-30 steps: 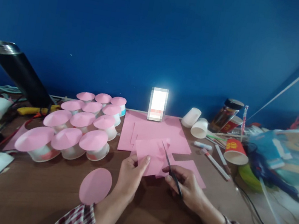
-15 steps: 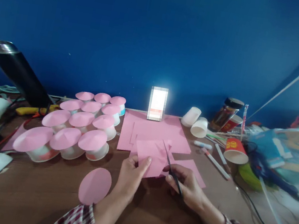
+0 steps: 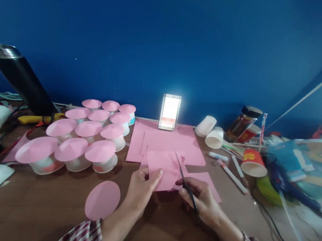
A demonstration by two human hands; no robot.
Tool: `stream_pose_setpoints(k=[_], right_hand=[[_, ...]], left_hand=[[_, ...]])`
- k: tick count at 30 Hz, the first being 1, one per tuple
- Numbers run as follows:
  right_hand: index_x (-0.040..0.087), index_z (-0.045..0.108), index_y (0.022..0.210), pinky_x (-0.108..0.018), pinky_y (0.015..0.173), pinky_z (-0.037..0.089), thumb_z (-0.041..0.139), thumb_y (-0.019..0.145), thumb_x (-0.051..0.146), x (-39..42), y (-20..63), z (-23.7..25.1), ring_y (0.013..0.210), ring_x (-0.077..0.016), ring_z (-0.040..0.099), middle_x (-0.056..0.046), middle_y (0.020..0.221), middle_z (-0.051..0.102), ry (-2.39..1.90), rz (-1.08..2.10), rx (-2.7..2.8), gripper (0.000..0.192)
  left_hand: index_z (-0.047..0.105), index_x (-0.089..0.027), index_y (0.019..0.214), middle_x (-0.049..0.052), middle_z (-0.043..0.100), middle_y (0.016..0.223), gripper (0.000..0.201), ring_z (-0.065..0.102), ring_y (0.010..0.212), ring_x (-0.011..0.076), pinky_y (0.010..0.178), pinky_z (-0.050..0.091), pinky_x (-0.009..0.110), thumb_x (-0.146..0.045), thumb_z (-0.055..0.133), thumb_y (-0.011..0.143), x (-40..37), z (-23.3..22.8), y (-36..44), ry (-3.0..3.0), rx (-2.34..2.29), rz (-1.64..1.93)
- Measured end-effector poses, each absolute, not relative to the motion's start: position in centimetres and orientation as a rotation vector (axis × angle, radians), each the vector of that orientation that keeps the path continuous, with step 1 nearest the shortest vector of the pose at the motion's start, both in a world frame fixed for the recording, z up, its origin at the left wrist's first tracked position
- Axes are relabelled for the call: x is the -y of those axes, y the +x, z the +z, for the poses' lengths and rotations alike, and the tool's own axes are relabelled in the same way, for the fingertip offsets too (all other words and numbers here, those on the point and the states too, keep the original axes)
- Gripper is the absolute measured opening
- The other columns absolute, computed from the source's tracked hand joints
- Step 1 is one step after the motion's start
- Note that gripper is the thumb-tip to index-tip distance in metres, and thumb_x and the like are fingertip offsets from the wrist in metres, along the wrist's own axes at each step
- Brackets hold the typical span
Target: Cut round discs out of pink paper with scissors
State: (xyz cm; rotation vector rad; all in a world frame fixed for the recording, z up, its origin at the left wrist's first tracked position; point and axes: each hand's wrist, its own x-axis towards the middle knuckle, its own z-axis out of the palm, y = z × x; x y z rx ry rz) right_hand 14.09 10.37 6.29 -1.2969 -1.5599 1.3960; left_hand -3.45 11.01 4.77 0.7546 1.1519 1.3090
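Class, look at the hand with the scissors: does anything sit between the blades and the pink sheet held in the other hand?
Nothing visible does. The right hand holds the dark slim scissors with their blades already at the pink paper sheet, which the left hand pinches at its near edge.

A small pink paper sheet [image 3: 162, 169] is held tilted above the wooden table's near middle, with thin dark scissors [image 3: 184, 181] cutting into its right edge.

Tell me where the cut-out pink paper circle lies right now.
The pink paper circle lies flat on the wooden table, low and left of centre, just left of the left hand, before the pink-topped cups.
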Motion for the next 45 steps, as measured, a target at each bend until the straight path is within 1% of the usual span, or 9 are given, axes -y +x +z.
stream_pose_setpoints(k=[13,20,25,32,38,45], right_hand=[[0.011,0.061,0.093,-0.018,0.041,0.037,0.064,0.077,0.046,-10.59,14.38,6.2,0.042,-0.0066,0.043,0.005,0.054,0.047,-1.323,1.391,1.606,0.039],[0.01,0.062,0.095,-0.018,0.04,0.035,0.065,0.077,0.045,-10.51,14.44,6.36,0.042,-0.0067,0.044,0.006,0.053,0.046,-1.347,1.388,1.617,0.04],[0.01,0.062,0.095,-0.018,0.04,0.036,0.065,0.077,0.046,-10.55,14.39,6.16,0.041,-0.0065,0.044,0.005,0.053,0.047,-1.337,1.403,1.603,0.041],[0.012,0.061,0.094,-0.019,0.042,0.038,0.066,0.075,0.048,-10.61,14.47,6.25,0.043,-0.0072,0.046,0.004,0.056,0.051,-1.308,1.45,1.576,0.042],[0.011,0.06,0.094,-0.019,0.043,0.04,0.068,0.075,0.047,-10.64,14.58,6.13,0.044,-0.0071,0.046,0.004,0.058,0.05,-1.264,1.459,1.568,0.041],[0.012,0.06,0.093,-0.019,0.043,0.039,0.067,0.075,0.048,-10.65,14.67,6.19,0.045,-0.0077,0.047,0.003,0.059,0.052,-1.28,1.439,1.595,0.041]], left_hand=[[0.069,-0.01,0.074,0.008,0.068,0.07,0.03,0.062,0.068,0.0206,0.064,0.047,0.03,-0.039,0.071,0.067,-11.16,4.55,-3.55,0.761,-1.178,1.315],[0.068,-0.01,0.075,0.008,0.07,0.073,0.027,0.06,0.066,0.0176,0.063,0.046,0.027,-0.037,0.07,0.069,-11.16,4.33,-3.86,0.768,-1.12,1.32],[0.069,-0.012,0.078,0.007,0.07,0.076,0.029,0.061,0.07,0.018,0.065,0.046,0.027,-0.039,0.068,0.072,-11.27,4.09,-4.08,0.805,-1.111,1.284],[0.068,-0.011,0.071,0.004,0.066,0.063,0.029,0.06,0.063,0.0181,0.06,0.045,0.027,-0.04,0.071,0.067,-11.19,4.73,-3.7,0.78,-1.151,1.287],[0.07,-0.011,0.078,0.008,0.069,0.072,0.03,0.061,0.067,0.0188,0.064,0.046,0.028,-0.04,0.068,0.071,-11.29,4.22,-4.03,0.831,-1.106,1.229],[0.067,-0.011,0.073,0.006,0.066,0.067,0.029,0.06,0.066,0.0188,0.063,0.046,0.028,-0.04,0.067,0.072,-11.29,4.19,-4.08,0.846,-1.087,1.223]])
